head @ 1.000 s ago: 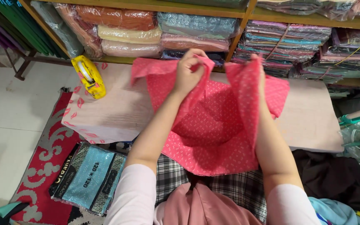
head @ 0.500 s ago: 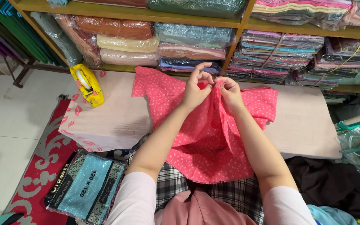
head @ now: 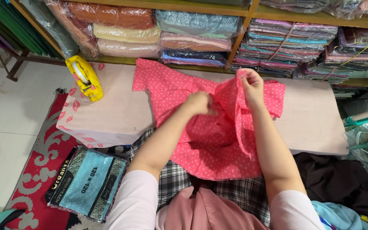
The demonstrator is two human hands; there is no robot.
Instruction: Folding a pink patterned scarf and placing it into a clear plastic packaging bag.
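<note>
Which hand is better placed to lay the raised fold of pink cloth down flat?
Probably the right hand: it pinches the lifted fold of the pink cloth at its top edge. The left hand lies lower, pressed on the cloth on the table, holding it steady.

A: What's the surface?
B: A low table (head: 120, 115) under a pale cloth with red lip prints along its left edge.
A: What lies on it?
B: A pink cloth (head: 184, 123) with small white dots, spread over the middle and hanging off the near edge. A yellow tape dispenser (head: 84, 78) sits at the far left corner, well apart from it
</note>
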